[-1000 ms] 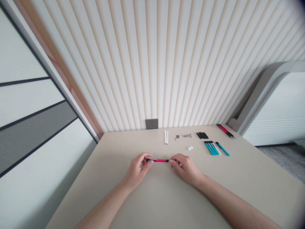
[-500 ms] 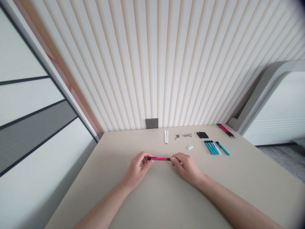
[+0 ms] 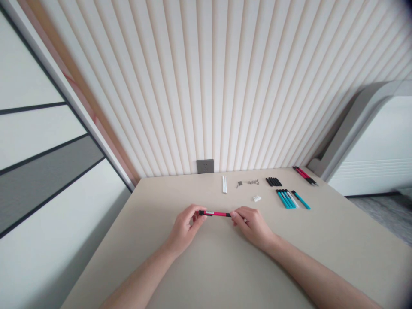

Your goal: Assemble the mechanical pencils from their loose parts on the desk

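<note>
Pink pen in both hands looks whole; loose parts lie unjoined

Nearest: left hand (image 3: 184, 227) pinches the black, clip end of the pink pen (image 3: 220, 213); right hand (image 3: 252, 223) grips the other black end, fingers curled over the tip. Pen is roughly level, just above or on the tabletop (image 3: 193, 266); can't tell which. Barrel and both black ends line up, white label faces up. Looks assembled; can't tell if tight, or what's inside.

Further out, no hand on any of it: small white pieces (image 3: 256, 198) in a little bunch. To their right, teal tubes (image 3: 286, 199) with black tops, side by side, a whitish clear tube (image 3: 292, 199) next to them, then a single teal tube (image 3: 301, 200) slightly apart. Behind: black grips (image 3: 273, 182) in a row, small metal bits (image 3: 253, 182) (too tiny to sort), white sticks (image 3: 224, 184) lined up, likely refills.

Far right corner: pink pens (image 3: 305, 176), two, look complete. So pink ones seem put together, teal ones seem part-built at most, judging by the separate piles. Behind the far edge: wall socket (image 3: 205, 166) on ribbed wall (image 3: 206, 86).
</note>
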A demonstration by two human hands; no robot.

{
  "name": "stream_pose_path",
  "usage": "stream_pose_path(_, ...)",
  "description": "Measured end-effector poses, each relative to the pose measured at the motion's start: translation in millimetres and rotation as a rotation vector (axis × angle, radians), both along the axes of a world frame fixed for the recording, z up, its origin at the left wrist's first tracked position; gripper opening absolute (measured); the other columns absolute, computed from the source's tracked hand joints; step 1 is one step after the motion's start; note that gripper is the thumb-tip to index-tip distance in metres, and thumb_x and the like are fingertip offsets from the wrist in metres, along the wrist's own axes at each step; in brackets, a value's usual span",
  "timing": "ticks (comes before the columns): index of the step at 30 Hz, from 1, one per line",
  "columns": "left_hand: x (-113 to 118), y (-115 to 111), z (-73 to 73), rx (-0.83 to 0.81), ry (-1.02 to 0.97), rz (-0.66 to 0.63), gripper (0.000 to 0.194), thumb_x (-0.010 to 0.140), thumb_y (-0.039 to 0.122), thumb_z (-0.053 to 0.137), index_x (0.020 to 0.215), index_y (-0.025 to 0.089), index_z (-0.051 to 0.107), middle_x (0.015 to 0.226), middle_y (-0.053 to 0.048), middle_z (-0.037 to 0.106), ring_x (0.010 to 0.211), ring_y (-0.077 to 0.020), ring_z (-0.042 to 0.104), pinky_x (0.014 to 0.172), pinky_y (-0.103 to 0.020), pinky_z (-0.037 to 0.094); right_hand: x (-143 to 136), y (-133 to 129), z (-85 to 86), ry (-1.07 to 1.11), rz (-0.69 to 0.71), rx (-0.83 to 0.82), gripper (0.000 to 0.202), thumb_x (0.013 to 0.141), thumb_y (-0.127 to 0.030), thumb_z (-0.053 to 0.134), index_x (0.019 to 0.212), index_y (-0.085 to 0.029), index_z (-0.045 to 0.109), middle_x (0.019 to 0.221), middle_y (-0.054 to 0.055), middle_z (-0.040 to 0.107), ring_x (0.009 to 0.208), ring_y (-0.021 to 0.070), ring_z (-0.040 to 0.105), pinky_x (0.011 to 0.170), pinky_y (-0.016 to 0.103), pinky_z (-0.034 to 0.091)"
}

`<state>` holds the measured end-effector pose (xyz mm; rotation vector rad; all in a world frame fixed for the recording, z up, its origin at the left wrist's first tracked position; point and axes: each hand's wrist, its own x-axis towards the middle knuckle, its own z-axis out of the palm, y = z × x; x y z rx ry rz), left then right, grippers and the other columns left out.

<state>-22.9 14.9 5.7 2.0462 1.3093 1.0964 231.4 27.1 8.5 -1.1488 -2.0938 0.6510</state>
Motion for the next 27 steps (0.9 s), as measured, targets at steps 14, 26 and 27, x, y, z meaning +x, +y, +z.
stream_pose_path(14,0,-1,4.7,-0.061,-0.077,-0.006,0.018,0.091,0.033,0.059,0.095,0.018,0.068,0.084,-0.003,0.067,0.075,-0.0149,0.058,0.072,-0.025,0.043,-1,-2,1.5,-0.027,0.033,0.000,0.043,0.100,-0.034,0.038,0.064,-0.019,0.056,0.061,0.001,0.058,0.060,0.0125,0.055,0.062,0.025,0.040)
stream_pose_path(26,-9,2,-3.6,-0.379,-0.587,-0.281,0.034,0.091,0.041,0.059,0.098,0.011,0.072,0.075,-0.005,0.062,0.065,-0.0138,0.054,0.065,-0.027,0.043,2,1,2.5,0.069,0.028,0.028,0.025,0.097,-0.034,0.046,0.089,-0.021,0.065,0.082,0.006,0.064,0.077,0.0167,0.059,0.064,0.025,0.045)
stream_pose_path(27,-9,3,-4.1,-0.384,-0.597,-0.293,0.034,0.090,0.041,0.061,0.096,0.011,0.073,0.075,-0.005,0.062,0.065,-0.0138,0.053,0.064,-0.027,0.042,2,1,3.3,0.071,0.035,0.031,0.025,0.097,-0.034,0.046,0.089,-0.021,0.066,0.082,0.006,0.064,0.077,0.0167,0.060,0.065,0.025,0.046)
